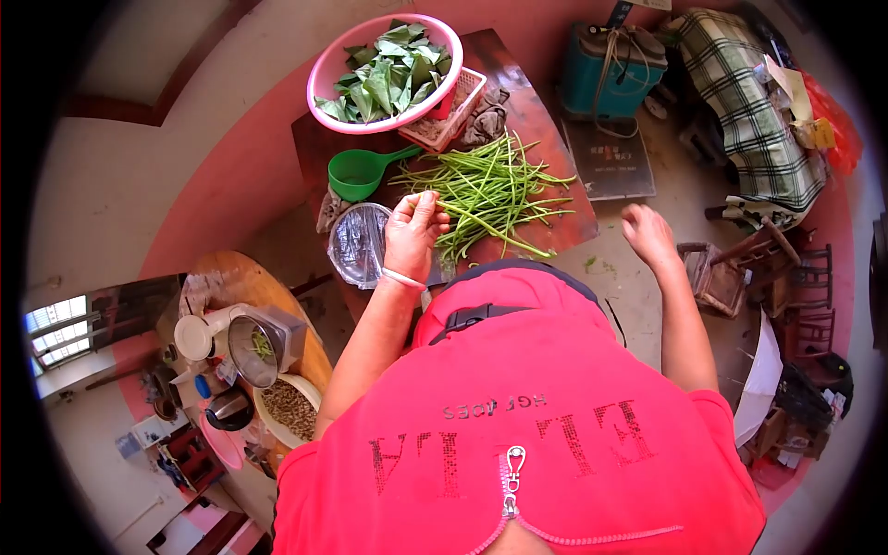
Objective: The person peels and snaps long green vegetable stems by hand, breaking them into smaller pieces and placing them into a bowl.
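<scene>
A loose pile of green stems [499,190] lies on the dark red table [569,208]. At the pile's left edge is my left hand [413,236], its thumb and fingers pinched together around the end of a green stem. My right hand [649,236] is off to the right, past the table's edge, over the floor. Its fingers are curled inward, and whether anything small is between them cannot be made out. Behind the pile stands a pink basin [319,69] of green leaves [393,79]. A green ladle [356,174] lies left of the stems.
A plastic-covered bowl [359,242] sits left of my left hand. Beside the basin are a pink basket [467,92] and a dark cloth [487,117]. A teal container [610,79] and small wooden chairs [814,282] stand right. Another table [310,342] is at lower left.
</scene>
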{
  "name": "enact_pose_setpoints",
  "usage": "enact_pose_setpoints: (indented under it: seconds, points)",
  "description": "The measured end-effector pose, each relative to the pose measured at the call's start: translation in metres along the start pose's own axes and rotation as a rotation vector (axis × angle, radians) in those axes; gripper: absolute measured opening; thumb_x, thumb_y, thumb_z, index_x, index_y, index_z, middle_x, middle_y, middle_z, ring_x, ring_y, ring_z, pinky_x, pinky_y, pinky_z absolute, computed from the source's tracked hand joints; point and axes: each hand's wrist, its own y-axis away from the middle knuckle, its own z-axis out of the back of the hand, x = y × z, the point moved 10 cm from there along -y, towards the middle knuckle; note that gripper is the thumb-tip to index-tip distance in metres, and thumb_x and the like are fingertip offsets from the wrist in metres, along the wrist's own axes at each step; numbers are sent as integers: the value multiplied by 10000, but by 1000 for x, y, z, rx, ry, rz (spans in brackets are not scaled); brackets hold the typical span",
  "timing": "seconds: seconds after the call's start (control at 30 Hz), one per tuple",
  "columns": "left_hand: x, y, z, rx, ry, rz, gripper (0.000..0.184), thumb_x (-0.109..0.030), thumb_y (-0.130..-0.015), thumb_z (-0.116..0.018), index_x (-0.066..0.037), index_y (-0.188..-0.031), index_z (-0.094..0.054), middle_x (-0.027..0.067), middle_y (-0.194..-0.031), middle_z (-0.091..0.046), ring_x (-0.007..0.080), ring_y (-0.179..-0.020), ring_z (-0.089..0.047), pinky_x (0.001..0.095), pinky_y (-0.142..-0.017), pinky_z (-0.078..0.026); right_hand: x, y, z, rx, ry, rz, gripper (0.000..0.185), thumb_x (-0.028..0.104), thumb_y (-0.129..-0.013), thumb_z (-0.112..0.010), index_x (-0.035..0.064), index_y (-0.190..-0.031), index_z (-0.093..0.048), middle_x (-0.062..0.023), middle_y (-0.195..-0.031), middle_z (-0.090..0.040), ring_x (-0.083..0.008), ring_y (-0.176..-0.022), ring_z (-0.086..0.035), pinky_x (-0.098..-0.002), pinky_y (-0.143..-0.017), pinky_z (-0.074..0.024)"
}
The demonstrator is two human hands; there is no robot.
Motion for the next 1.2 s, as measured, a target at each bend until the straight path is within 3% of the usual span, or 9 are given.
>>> enact_pose_setpoints:
  seconds: [0.13,0.23,0.37,0.4,0.53,0.57,0.7,0.93,1.2]
  points:
    - [10,-1,-17,62,-32,44,121,-179,-910,-552,-67,-934,-590,12,-791,-597,97,-672,-574,220,-597,-479,148,-11,29,71,-612,349,284,259,-845,-559,36,-1004,-633,-135,-952,-647,-249,-902,-625,-337,-786,-478]
    - [6,1,-21,14,6,61,145,-190,-912,-550,-57,-951,-591,5,-773,-582,79,-628,-545,197,-549,-445,208,9,-16,407,-568,434,292,324,-878,-536,66,-977,-630,-142,-857,-644,-285,-800,-629,-363,-727,-484]
    - [-27,-1,12,-113,-236,-97,206,-236,-908,-563,-53,-991,-610,-39,-664,-507,28,-521,-414,168,-463,-309,224,14,-22,214,-394,573,251,301,-900,-488,73,-842,-578,-148,-692,-601,-350,-684,-593,-444,-619,-465]
    - [-43,4,14,-131,-297,-152,217,-238,-907,-566,-42,-984,-618,-54,-646,-502,24,-561,-456,174,-472,-323,224,14,-22,172,-347,589,254,302,-902,-481,76,-832,-570,-152,-681,-593,-355,-682,-589,-453,-612,-461]
    - [-95,46,-49,65,-1330,-796,138,-183,-871,-583,-96,-969,-627,35,-685,-545,169,-635,-567,292,-527,-426,233,14,-23,215,-113,642,242,281,-898,-490,67,-812,-561,-152,-679,-584,-352,-682,-583,-454,-599,-451]
    - [-87,52,-62,124,-1579,-749,130,-147,-834,-586,-120,-956,-623,79,-745,-547,256,-664,-577,352,-573,-455,237,14,-21,223,-110,653,242,281,-898,-490,67,-812,-561,-152,-679,-584,-352,-682,-583,-454,-599,-451]
    - [-41,44,-49,295,-1868,-657,132,-174,-835,-551,-119,-929,-625,72,-758,-536,253,-731,-586,367,-602,-483,248,13,-15,204,-49,684,261,286,-889,-495,60,-767,-546,-156,-662,-576,-354,-668,-581,-464,-591,-446]
    - [-26,41,-38,317,-1866,-616,121,-185,-820,-568,-109,-882,-638,78,-765,-546,260,-747,-591,371,-625,-485,252,17,-22,192,-17,709,281,293,-871,-519,54,-723,-538,-156,-647,-575,-350,-655,-583,-464,-587,-451]
    - [-10,25,-14,106,-1588,-225,161,-205,-759,-646,-54,-794,-685,124,-755,-638,282,-749,-622,372,-672,-487,244,23,-15,94,5,661,289,299,-862,-521,54,-715,-558,-149,-637,-584,-338,-648,-598,-461,-591,-466]
